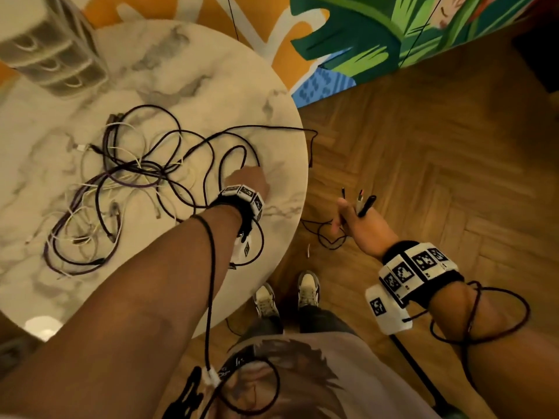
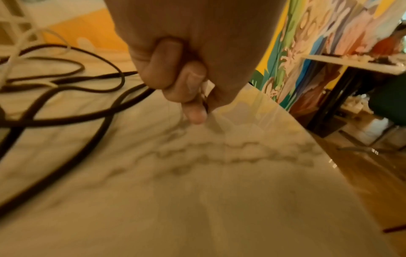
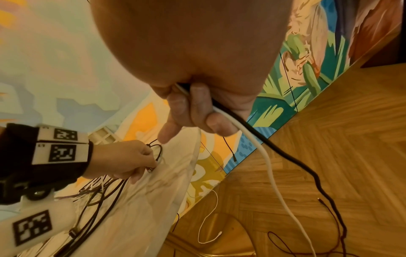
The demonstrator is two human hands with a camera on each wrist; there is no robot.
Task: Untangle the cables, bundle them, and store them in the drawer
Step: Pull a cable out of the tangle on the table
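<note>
A tangle of cables [image 1: 127,182], dark and white strands looped through one another, is spread over the round marble bench [image 1: 281,164]. Taking that tangle as the landmark, the left hand [image 1: 246,182] is found at its right-hand fringe, close to the bench edge. Its grip is closed: the fingers [image 2: 175,81] are curled and a dark cable [image 2: 66,107] is pinched between them, the strand being seen to run back from the fist into the tangle.

Further right of the tangle, beyond the bench edge and above the wooden floor [image 1: 438,146], the right hand [image 1: 355,219] is held. Its grip is closed round a black cable [image 3: 285,156] and a white cable [image 3: 266,156] together; in the head view several plug ends are seen sticking up above the fist, and in the right wrist view both cables are seen hanging from it down to the floor. More thin dark and white strands are seen lying on the floor below it.

Behind the tangle, at the far left of the bench, a blurred white drawer unit [image 1: 51,49] is seen; whether a drawer is open cannot be told.
</note>
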